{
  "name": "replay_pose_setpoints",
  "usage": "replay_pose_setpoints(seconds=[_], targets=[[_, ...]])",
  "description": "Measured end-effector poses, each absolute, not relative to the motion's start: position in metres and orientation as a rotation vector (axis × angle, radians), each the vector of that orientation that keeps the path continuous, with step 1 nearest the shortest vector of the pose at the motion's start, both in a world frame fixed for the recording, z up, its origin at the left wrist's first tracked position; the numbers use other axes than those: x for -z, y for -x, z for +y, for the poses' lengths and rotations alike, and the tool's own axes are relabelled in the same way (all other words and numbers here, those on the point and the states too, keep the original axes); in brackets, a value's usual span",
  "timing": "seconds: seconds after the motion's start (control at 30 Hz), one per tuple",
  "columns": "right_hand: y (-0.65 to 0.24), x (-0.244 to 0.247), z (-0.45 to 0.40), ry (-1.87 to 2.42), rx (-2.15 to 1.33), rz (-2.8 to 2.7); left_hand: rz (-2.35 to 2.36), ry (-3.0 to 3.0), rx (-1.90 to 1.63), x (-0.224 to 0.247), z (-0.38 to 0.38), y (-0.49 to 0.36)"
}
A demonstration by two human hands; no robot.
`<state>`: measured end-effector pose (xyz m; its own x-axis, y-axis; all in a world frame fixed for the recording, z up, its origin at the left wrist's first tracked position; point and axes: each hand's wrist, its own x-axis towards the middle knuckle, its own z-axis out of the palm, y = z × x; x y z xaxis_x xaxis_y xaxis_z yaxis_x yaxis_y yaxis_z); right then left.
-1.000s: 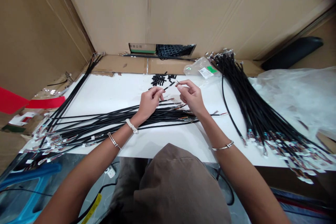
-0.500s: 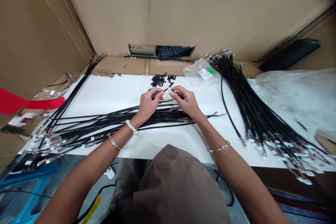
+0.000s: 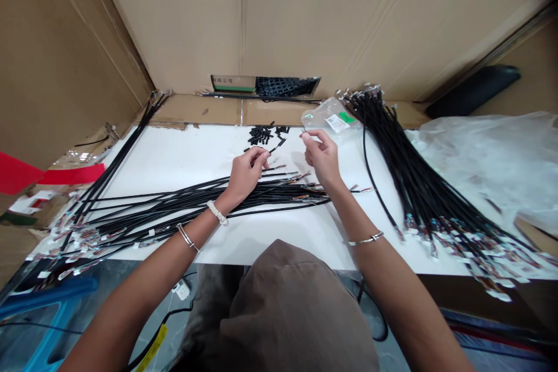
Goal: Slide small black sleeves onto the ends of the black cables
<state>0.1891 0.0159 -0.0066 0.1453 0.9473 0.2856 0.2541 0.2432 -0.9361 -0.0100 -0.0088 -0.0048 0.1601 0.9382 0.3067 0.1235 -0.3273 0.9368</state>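
My left hand (image 3: 249,171) is closed in a pinch on a thin black cable (image 3: 274,149), whose end pokes out past the fingertips toward the upper right. Raised to the right of it, my right hand (image 3: 321,157) has thumb and forefinger pressed together; what is between them, if anything, is too small to make out. Just beyond the left fingers lies a pile of short black tube pieces (image 3: 260,135). Beneath both wrists a bundle of black cables (image 3: 209,195) spreads across the table, with stripped coloured wire ends at its right.
A larger fan of black cables (image 3: 392,163) with white connectors covers the right side. A clear plastic bag (image 3: 325,111) lies at the back, with more plastic film (image 3: 483,157) at far right. Cardboard walls (image 3: 296,17) enclose the table (image 3: 261,238). Several cables (image 3: 126,148) lie at left.
My right hand has moved away from the left one, up and to the right. The left hand has stayed almost in place, still pinching the cable.
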Motion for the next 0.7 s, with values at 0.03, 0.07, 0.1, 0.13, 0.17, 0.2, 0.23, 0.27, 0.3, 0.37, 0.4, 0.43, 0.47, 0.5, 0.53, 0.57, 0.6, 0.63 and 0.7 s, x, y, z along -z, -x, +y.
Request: replay_pose_setpoints(seconds=[0.03,0.07,0.1,0.13,0.17,0.2,0.23,0.27,0.3,0.37,0.4,0.43,0.47,0.5,0.53,0.57,0.6,0.63,0.7], targets=[[-0.197,0.008,0.020,1.334,-0.638,-1.383,1.045,-1.624,-1.252,0.005,-0.009,0.010],[-0.205,0.010,0.023,1.451,-0.508,-1.429,1.053,-1.631,-1.244,0.005,-0.009,0.010],[-0.213,0.011,0.026,1.598,-0.379,-1.491,1.060,-1.643,-1.238,0.005,-0.008,0.010],[-0.221,0.012,0.027,1.739,-0.275,-1.553,1.068,-1.659,-1.232,0.005,-0.008,0.011],[-0.227,0.013,0.029,1.858,-0.197,-1.615,1.075,-1.674,-1.226,0.005,-0.008,0.011],[-0.232,0.014,0.030,1.963,-0.140,-1.672,1.082,-1.689,-1.218,0.005,-0.008,0.011],[-0.236,0.015,0.031,2.043,-0.103,-1.721,1.087,-1.700,-1.209,0.005,-0.008,0.011],[-0.238,0.016,0.031,2.099,-0.080,-1.763,1.090,-1.707,-1.201,0.005,-0.008,0.011],[-0.240,0.016,0.031,2.137,-0.062,-1.795,1.092,-1.710,-1.195,0.005,-0.009,0.011],[-0.239,0.016,0.031,2.167,-0.035,-1.848,1.093,-1.712,-1.180,0.005,-0.009,0.011],[-0.238,0.016,0.030,2.169,-0.027,-1.871,1.094,-1.717,-1.175,0.005,-0.009,0.011],[-0.236,0.015,0.029,2.171,-0.015,-1.892,1.097,-1.724,-1.172,0.005,-0.009,0.011],[-0.234,0.014,0.027,2.175,0.008,-1.905,1.102,-1.736,-1.169,0.004,-0.009,0.011],[-0.232,0.013,0.025,2.177,0.042,-1.910,1.107,-1.749,-1.169,0.004,-0.010,0.011],[-0.231,0.011,0.023,2.173,0.077,-1.905,1.112,-1.765,-1.170,0.003,-0.010,0.011],[-0.230,0.010,0.021,2.159,0.101,-1.895,1.117,-1.783,-1.170,0.003,-0.010,0.012],[-0.230,0.008,0.019,2.130,0.095,-1.894,1.121,-1.802,-1.168,0.002,-0.010,0.012],[-0.231,0.007,0.018,2.083,0.051,-1.909,1.127,-1.822,-1.164,0.002,-0.010,0.012],[-0.232,0.005,0.015,1.928,-0.121,-1.965,1.137,-1.858,-1.157,0.002,-0.010,0.013]])
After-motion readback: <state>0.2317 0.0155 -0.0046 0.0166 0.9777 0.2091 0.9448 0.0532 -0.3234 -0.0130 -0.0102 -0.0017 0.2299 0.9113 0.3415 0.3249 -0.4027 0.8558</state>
